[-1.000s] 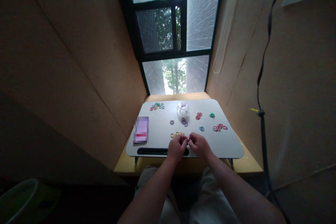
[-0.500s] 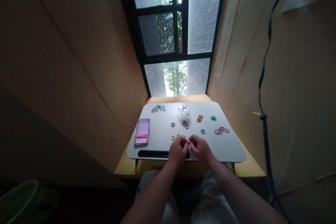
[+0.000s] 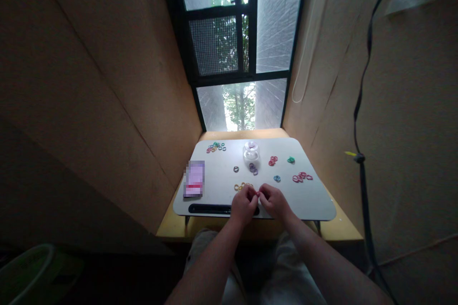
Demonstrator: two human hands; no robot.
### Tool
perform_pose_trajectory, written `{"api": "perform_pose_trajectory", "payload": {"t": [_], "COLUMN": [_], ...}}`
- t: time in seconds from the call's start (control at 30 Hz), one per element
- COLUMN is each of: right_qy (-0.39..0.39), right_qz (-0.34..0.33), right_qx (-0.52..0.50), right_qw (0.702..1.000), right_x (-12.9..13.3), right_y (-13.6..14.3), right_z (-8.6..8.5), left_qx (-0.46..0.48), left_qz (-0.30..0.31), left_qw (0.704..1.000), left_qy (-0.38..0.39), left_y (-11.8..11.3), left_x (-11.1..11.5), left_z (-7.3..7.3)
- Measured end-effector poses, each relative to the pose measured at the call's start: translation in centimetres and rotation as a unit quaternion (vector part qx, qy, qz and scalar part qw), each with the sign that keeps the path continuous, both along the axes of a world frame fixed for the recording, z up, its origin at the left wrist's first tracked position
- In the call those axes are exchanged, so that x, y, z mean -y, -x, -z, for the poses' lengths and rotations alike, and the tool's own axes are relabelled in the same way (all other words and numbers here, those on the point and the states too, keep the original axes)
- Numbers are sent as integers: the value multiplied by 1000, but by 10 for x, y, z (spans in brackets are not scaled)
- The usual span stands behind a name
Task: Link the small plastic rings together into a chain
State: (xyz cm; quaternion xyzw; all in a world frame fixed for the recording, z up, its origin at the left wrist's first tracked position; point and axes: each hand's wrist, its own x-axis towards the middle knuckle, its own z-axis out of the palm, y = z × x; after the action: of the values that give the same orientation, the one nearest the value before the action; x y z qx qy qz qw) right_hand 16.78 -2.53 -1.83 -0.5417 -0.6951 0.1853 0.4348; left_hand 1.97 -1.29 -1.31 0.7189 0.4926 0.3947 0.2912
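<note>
My left hand and my right hand meet over the front of a white lap table. Both are closed, thumbs and fingers pinched together at the tips. Between them shows a tiny reddish bit, too small to make out. Just beyond my left hand lie several yellow hair ties, partly covered by it. Farther back are purple hair ties, a dark grey one and blue ones. Red hair ties, green ones and pink ones lie to the right.
A clear jar stands at the back middle of the table. Mixed hair ties lie at the back left, above a purple packet. A black slot runs along the front edge. A dark cable hangs at right.
My hands stay together in almost the same place, with only a slight shift at the fingertips. The pale glint between them now looks redder. The things on the table have not moved.
</note>
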Motion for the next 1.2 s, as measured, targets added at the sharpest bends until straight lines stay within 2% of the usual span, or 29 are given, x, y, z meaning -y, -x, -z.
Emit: {"api": "perform_pose_trajectory", "payload": {"t": [0.37,0.77,1.2], "right_qy": [2,-1,-8], "right_qz": [23,28,38], "right_qx": [10,8,26], "right_qw": [1000,1000,999], "right_x": [-1,-1,0], "right_y": [1,0,1], "right_z": [2,3,0], "left_qx": [13,31,75], "left_qz": [29,12,20], "left_qw": [999,999,997], "left_qy": [-22,-8,0], "left_y": [2,1,0], "left_x": [0,-2,-4], "left_z": [-2,1,6]}}
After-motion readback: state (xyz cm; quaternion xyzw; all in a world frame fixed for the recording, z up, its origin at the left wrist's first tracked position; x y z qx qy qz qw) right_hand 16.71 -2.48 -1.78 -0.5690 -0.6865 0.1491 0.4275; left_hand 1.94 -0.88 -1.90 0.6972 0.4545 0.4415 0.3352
